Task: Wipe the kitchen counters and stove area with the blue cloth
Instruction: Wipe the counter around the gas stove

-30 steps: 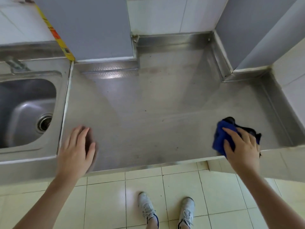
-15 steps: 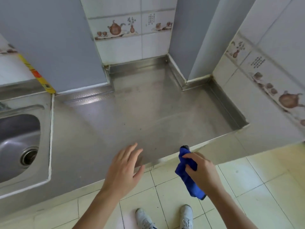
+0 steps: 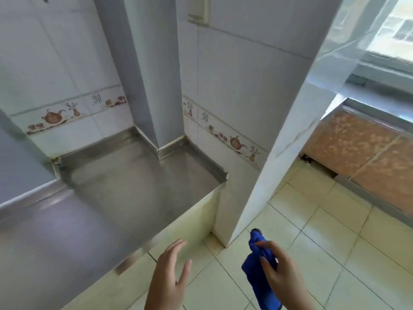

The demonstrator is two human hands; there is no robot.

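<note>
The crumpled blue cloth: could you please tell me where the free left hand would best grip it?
Probably the crumpled blue cloth's hanging lower part, approached from the left: the right hand pinches its upper portion, while the open left hand is beside it.

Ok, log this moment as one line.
phase: off counter | right hand: grips blue cloth over floor | left hand: open | steel counter: untouched

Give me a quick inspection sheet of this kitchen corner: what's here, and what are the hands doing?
Surface: steel counter, bare, dull streaks.
Job's things: blue cloth, bunched, off the counter, above the floor.
Clutter: nothing seen.
Grips: right hand holds the cloth; left hand open, fingers spread, touching nothing.
Cables: nothing seen.
Surroundings: white wall tiles with a teapot border, grey column, tiled floor, window at upper right.
</note>
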